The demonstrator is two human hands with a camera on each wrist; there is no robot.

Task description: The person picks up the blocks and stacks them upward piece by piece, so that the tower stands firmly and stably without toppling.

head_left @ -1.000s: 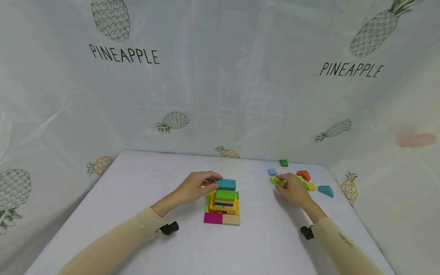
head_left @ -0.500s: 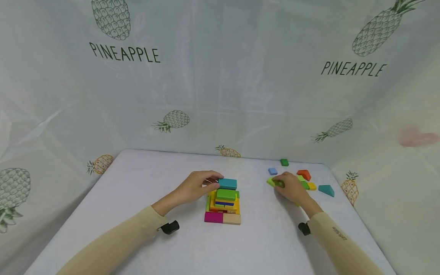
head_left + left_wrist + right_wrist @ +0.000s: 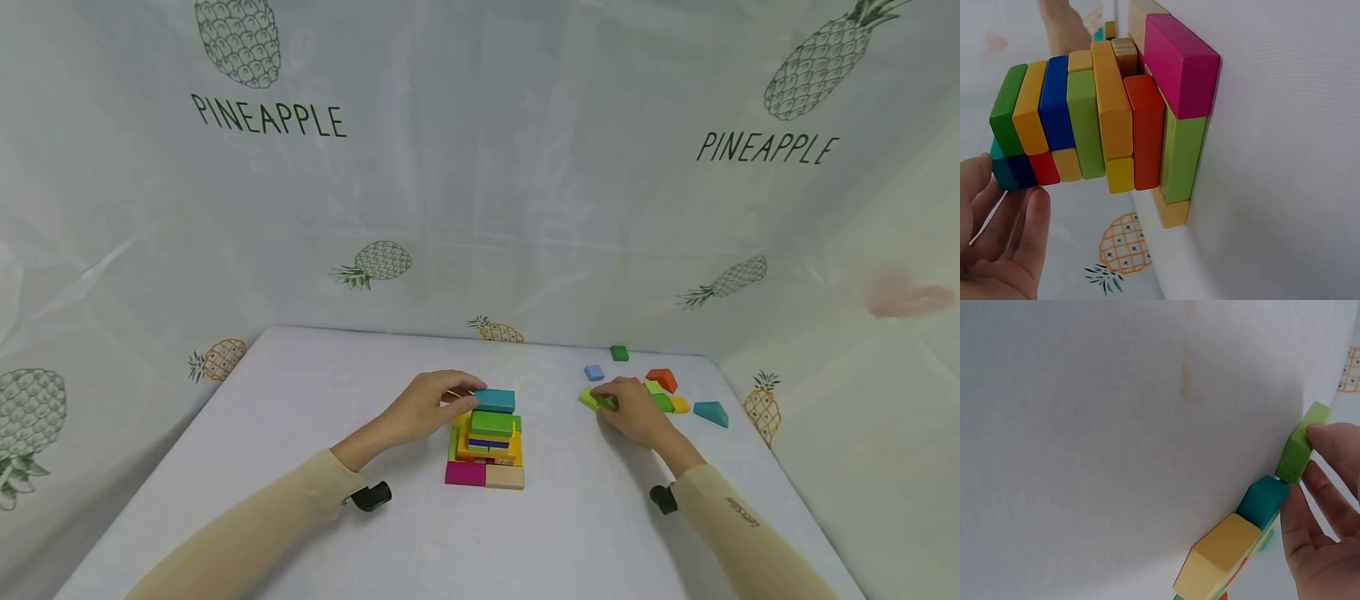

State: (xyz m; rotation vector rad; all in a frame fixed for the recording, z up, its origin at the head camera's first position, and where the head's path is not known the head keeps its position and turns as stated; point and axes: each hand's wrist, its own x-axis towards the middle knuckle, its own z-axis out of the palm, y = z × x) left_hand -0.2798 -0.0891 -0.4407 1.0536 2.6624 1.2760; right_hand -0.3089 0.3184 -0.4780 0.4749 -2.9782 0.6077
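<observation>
A stepped tower of colourful wooden blocks [image 3: 492, 423] stands at mid-table, with a magenta block [image 3: 465, 473] and a beige block [image 3: 505, 477] at its front foot. My left hand [image 3: 431, 408] pinches the left end of the teal block [image 3: 496, 400] on top. In the left wrist view, the fingertips [image 3: 1038, 203] are right beside the upper blocks. Over to the right, my right hand [image 3: 633, 408] holds a light green block [image 3: 1300, 444] between thumb and fingers, low at the table. A darker teal block [image 3: 1264, 500] and a yellow block [image 3: 1219, 553] lie close by its fingers.
Around the right hand lie loose blocks: a light blue one [image 3: 594, 372], a dark green one [image 3: 619, 353] near the back edge, a red one [image 3: 663, 380], a yellow one [image 3: 680, 405] and a teal one [image 3: 711, 414]. A pineapple-print curtain [image 3: 525, 208] hangs behind the table.
The right hand has shifted slightly left with the light green block, uncovering a bit more of the blocks behind it. My left hand stays at the tower's top.
</observation>
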